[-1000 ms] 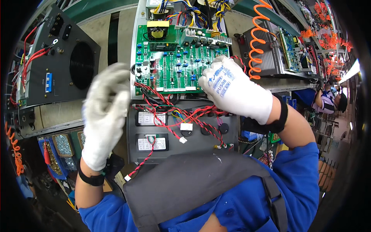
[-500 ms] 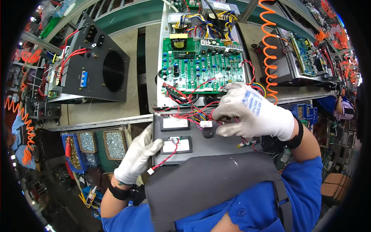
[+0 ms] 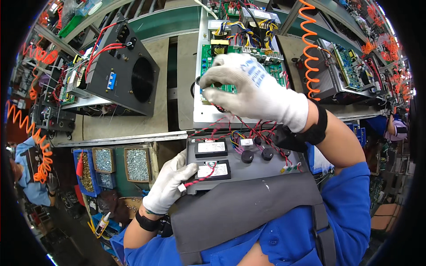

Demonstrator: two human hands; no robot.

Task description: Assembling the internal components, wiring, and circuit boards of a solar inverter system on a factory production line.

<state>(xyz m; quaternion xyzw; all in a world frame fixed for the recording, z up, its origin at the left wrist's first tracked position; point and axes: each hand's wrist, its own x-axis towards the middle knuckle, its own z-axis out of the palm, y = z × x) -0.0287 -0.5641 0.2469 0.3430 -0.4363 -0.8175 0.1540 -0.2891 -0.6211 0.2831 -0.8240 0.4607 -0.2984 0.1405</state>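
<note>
A grey metal panel (image 3: 248,167) lies in front of me, with black modules bearing white labels, round black knobs and red wires on it. My left hand (image 3: 171,184), in a white glove, grips the panel's left edge, thumb beside the lower labelled module (image 3: 214,170). A red twisted wire with a white plug (image 3: 182,187) hangs next to that thumb. Raised over the green circuit board (image 3: 207,66) is my gloved right hand (image 3: 248,86), fingers curled and thumb close to the forefinger. Whatever lies between those fingertips is hidden. Red wires show just below it.
Dark metal housings stand left (image 3: 117,75) and right (image 3: 313,66) on the bench. An orange coiled hose (image 3: 309,53) hangs at the right. Trays of screws (image 3: 137,164) sit at the left, near a glue bottle (image 3: 103,224). Another person (image 3: 31,166) is at the far left.
My right hand has moved up and left, from the panel's wires to above the circuit board, uncovering the knobs. A red wire below it is blurred. My left hand stays at the panel's edge.
</note>
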